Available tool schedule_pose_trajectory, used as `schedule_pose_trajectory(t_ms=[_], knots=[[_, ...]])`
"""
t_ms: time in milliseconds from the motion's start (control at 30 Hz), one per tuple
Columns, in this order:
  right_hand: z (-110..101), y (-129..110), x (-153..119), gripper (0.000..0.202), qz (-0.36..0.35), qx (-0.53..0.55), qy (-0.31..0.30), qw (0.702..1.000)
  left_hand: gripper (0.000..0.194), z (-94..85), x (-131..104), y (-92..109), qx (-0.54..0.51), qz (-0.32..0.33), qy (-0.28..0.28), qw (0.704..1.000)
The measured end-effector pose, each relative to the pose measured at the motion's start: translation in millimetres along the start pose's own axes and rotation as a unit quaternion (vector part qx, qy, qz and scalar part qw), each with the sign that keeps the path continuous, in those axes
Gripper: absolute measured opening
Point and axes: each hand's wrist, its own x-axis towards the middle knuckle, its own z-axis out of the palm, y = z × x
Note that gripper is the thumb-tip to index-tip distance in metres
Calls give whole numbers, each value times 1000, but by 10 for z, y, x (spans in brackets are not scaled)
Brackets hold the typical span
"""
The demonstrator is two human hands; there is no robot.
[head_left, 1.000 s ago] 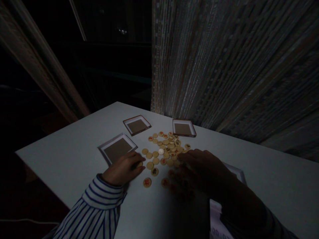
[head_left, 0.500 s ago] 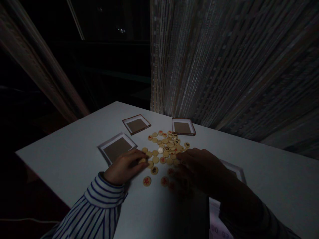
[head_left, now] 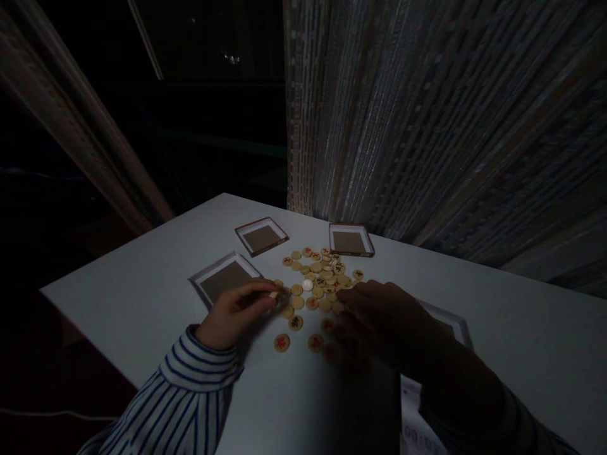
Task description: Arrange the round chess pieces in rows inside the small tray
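Many round wooden pieces [head_left: 297,303], some marked with red or black characters, lie scattered and partly piled on a white table [head_left: 156,253]. Between thumb and fingers, my left hand [head_left: 239,311] pinches one wooden piece [head_left: 274,295] at the left side of the pile. My right hand [head_left: 379,316] is palm down over the pile's right side, in deep shadow; its fingertips are near or on pieces, and whether they grip one is too dark to tell. One paler, whitish piece [head_left: 308,285] lies mid-pile.
Two brown-edged open trays [head_left: 279,241] [head_left: 371,254] stand at the back. A white-rimmed tray [head_left: 202,292] is left of the pile, another [head_left: 462,325] partly behind my right arm. A lit screen [head_left: 412,411] shows at the bottom. Strand curtains [head_left: 379,114] hang behind.
My left hand has closed on a piece and lifted it slightly off the table. My right hand has hardly moved. The view has shifted slightly.
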Motion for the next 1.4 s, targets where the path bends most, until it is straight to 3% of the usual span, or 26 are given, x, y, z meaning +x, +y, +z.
schedule_pose_trajectory(t_ms=[100,300,600,867,1100,1267,1400], knots=[[-8,-24,-6,11,5,6,5,1000,32,10,-1,13,-37,-44,4,998],[2,-26,-10,10,3,16,2,1000,33,29,-3,19,-88,-70,-8,994],[-16,-38,-2,9,8,18,-6,1000,44,22,-5,-30,-87,-86,-4,993],[-11,-46,-2,10,2,-1,-1,1000,40,4,5,2,-70,-81,-30,994],[6,-39,-8,9,-7,0,2,1000,39,11,1,-34,-120,-99,-39,987],[0,-47,-12,9,-6,10,3,1000,29,3,13,-21,32,-38,-41,998],[-2,-45,-15,10,-9,9,9,1000,25,-32,11,-46,189,2,-65,980]])
